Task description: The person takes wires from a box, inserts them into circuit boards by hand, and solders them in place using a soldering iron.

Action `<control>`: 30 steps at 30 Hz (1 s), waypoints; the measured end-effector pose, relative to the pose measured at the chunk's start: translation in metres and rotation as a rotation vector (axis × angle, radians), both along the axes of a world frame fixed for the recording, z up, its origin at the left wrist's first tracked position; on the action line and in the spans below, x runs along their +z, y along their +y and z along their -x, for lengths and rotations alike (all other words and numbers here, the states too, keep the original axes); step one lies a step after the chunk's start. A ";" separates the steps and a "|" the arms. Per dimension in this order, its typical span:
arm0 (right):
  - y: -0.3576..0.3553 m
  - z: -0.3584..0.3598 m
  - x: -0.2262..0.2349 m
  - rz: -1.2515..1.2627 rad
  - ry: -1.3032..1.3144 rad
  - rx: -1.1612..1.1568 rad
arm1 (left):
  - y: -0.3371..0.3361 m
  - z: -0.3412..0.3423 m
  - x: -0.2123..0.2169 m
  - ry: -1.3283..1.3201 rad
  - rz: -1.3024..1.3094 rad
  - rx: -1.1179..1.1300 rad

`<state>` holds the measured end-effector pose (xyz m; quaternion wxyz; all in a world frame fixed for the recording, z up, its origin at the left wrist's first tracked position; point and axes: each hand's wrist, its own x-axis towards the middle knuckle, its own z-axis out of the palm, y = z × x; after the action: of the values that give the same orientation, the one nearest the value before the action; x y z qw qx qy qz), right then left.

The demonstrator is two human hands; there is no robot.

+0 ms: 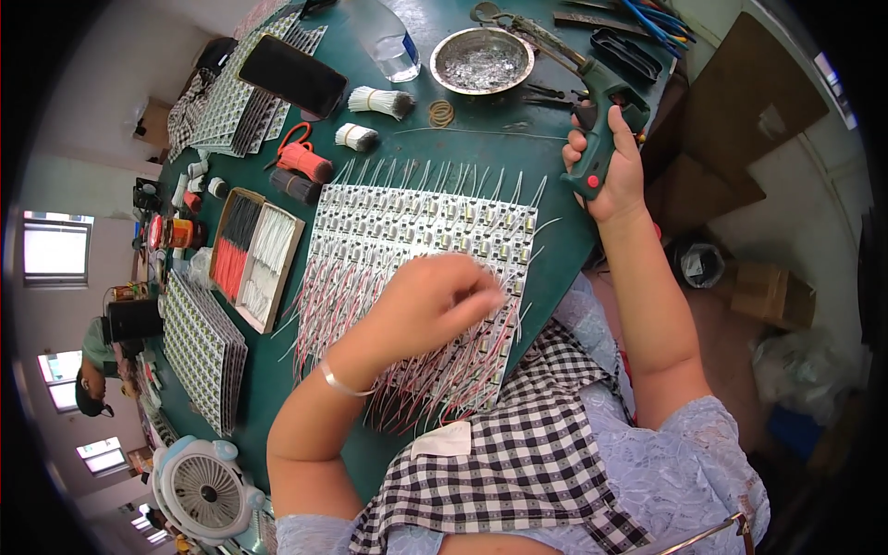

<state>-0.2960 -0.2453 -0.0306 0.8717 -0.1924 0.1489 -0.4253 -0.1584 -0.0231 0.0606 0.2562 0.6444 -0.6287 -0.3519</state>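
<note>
My right hand [615, 166] grips a green soldering gun [599, 139] with a red button at the base of its handle. Its long metal nose points up and left toward a metal bowl [482, 61] of silvery scraps. Over a large panel of small circuit boards [425, 217] hovers my left hand [439, 301], a little blurred. Its fingers are curled, with thumb and forefinger drawn together; anything between them is too small to make out. White wires stick up along the panel's far edge, and red and white wires hang over its nearer rows, partly hidden by my left arm.
Left of the panel lies a box [254, 259] of black, red and white wires. Beyond are wire bundles [379, 102], orange-handled scissors [294, 143], a phone [294, 76], a bottle [387, 46] and a solder coil [441, 114]. Stacked panels [203, 356] and a fan [205, 490] stand left; a person works farther off.
</note>
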 end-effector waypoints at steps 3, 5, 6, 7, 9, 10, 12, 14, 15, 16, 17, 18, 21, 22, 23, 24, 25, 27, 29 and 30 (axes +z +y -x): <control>0.001 -0.004 0.000 -0.024 0.002 -0.004 | -0.034 0.027 -0.026 -0.229 0.199 0.155; 0.001 -0.006 0.001 -0.015 0.008 -0.010 | -0.043 0.032 -0.045 -0.419 0.406 0.022; 0.001 -0.003 0.001 -0.019 0.025 -0.031 | -0.041 0.032 -0.050 -0.428 0.403 0.034; -0.001 -0.001 -0.001 -0.018 0.023 -0.021 | -0.038 0.031 -0.053 -0.367 0.448 -0.034; -0.003 0.000 -0.002 -0.018 0.019 -0.018 | -0.027 0.024 -0.054 -0.281 0.281 -0.173; -0.002 0.000 -0.001 -0.016 0.017 -0.017 | -0.015 0.020 -0.054 -0.292 0.283 -0.163; 0.000 -0.003 0.002 -0.021 0.010 -0.010 | 0.017 0.011 -0.062 -0.178 0.358 -0.081; 0.003 -0.002 0.004 -0.020 0.008 -0.001 | 0.044 0.007 -0.062 -0.286 0.380 -0.229; 0.004 -0.002 0.004 -0.020 0.011 -0.006 | 0.058 0.015 -0.055 -0.306 0.371 -0.191; 0.004 -0.002 0.003 -0.018 0.014 -0.013 | 0.074 0.021 -0.049 -0.325 0.363 -0.154; 0.006 -0.001 0.004 -0.013 0.015 -0.005 | 0.090 0.025 -0.044 -0.283 0.328 -0.122; 0.008 -0.001 0.004 0.007 0.001 0.011 | 0.110 0.024 -0.036 -0.300 0.344 -0.106; 0.010 0.002 -0.001 0.069 0.035 -0.002 | 0.162 0.020 0.006 0.158 0.267 0.237; 0.016 0.007 0.002 0.090 0.034 0.015 | 0.173 0.026 0.039 0.076 0.530 0.301; 0.024 0.013 0.004 0.048 0.071 0.040 | 0.181 0.037 0.071 0.045 0.787 0.364; 0.034 0.017 0.010 0.010 0.107 0.075 | 0.193 0.046 0.091 -0.063 1.040 0.347; 0.049 0.023 0.019 0.031 0.109 0.097 | 0.210 0.064 0.105 -0.073 1.145 0.407; 0.087 0.027 0.037 0.035 0.098 0.148 | 0.223 0.090 0.134 0.042 1.325 0.225; 0.104 0.024 0.030 0.090 0.067 0.248 | 0.243 0.106 0.142 -0.052 1.532 0.286; 0.107 0.022 0.024 0.128 0.040 0.315 | 0.249 0.111 0.144 -0.088 1.631 0.303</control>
<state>-0.3178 -0.1385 -0.0065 0.9103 -0.2772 0.1069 -0.2882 -0.2698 0.2263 0.2044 0.6628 0.3472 -0.6023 0.2783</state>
